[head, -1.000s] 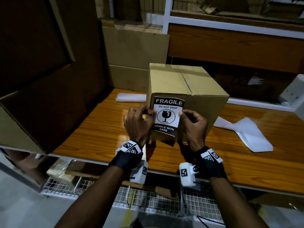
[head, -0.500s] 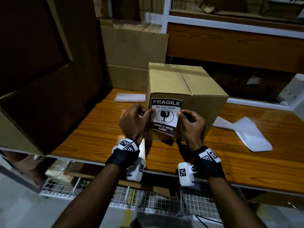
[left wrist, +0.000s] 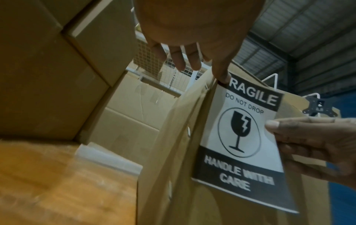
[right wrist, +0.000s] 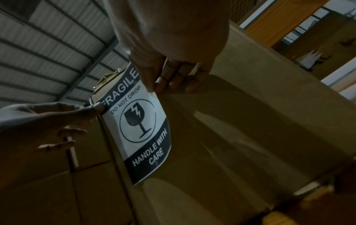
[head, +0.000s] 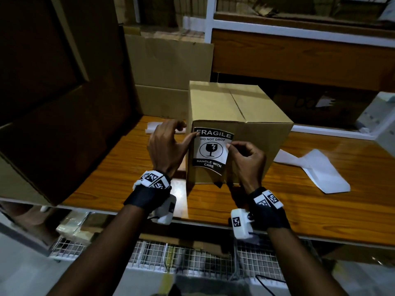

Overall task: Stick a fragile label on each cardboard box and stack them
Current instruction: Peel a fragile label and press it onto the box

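Fragile label [head: 211, 151] hangs upright against the cardboard box [head: 235, 116] face nearest the table's front edge. Left hand [head: 165, 146], fingers spread, pins its top-left corner; right hand [head: 245, 155] pinches the right edge, bottom looks unstuck.

A plain tan cardboard box [head: 239, 116] stands on an orange-brown, wood-grained desk [head: 320, 201]. The label [head: 211, 151] on its front is black and white: white letters on black bands at top and bottom, and a black broken-glass symbol inside a black circle on a white middle. White paper [head: 320, 169] lies on the desk. Black wristbands [head: 147, 197] carry white blocks printed with black square-patterned markers. Larger boxes [head: 168, 60] behind are dull brown.
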Action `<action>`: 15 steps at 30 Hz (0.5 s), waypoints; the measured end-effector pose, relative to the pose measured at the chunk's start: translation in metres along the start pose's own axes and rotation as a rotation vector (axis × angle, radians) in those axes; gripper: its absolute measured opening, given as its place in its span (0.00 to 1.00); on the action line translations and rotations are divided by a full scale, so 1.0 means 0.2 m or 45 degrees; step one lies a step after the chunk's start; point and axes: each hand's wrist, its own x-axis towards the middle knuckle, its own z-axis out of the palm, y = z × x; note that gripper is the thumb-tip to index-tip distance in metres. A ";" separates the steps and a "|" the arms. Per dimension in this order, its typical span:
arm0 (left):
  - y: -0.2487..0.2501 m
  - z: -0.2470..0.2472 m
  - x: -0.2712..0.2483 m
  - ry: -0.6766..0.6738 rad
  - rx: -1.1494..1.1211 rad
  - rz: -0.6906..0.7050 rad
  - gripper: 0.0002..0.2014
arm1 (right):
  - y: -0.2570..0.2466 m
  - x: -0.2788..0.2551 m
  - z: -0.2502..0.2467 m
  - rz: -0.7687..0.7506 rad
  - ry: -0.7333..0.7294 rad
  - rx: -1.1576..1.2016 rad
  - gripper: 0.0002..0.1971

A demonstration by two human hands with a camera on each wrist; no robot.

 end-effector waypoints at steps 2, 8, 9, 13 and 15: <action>0.00 -0.01 0.04 -0.064 0.019 0.056 0.24 | -0.01 0.01 0.00 0.000 0.042 -0.161 0.09; -0.04 -0.02 0.09 -0.185 0.133 0.125 0.31 | -0.05 0.04 -0.03 -0.474 0.222 -0.564 0.15; -0.04 -0.02 0.10 -0.207 0.140 0.142 0.33 | -0.08 0.05 -0.03 -0.589 0.276 -0.621 0.16; -0.02 0.00 0.15 -0.333 0.117 0.273 0.36 | -0.14 0.15 -0.03 -0.896 0.256 -0.849 0.25; -0.01 0.02 0.16 -0.394 0.100 0.299 0.34 | -0.14 0.20 -0.01 -0.947 0.143 -0.925 0.28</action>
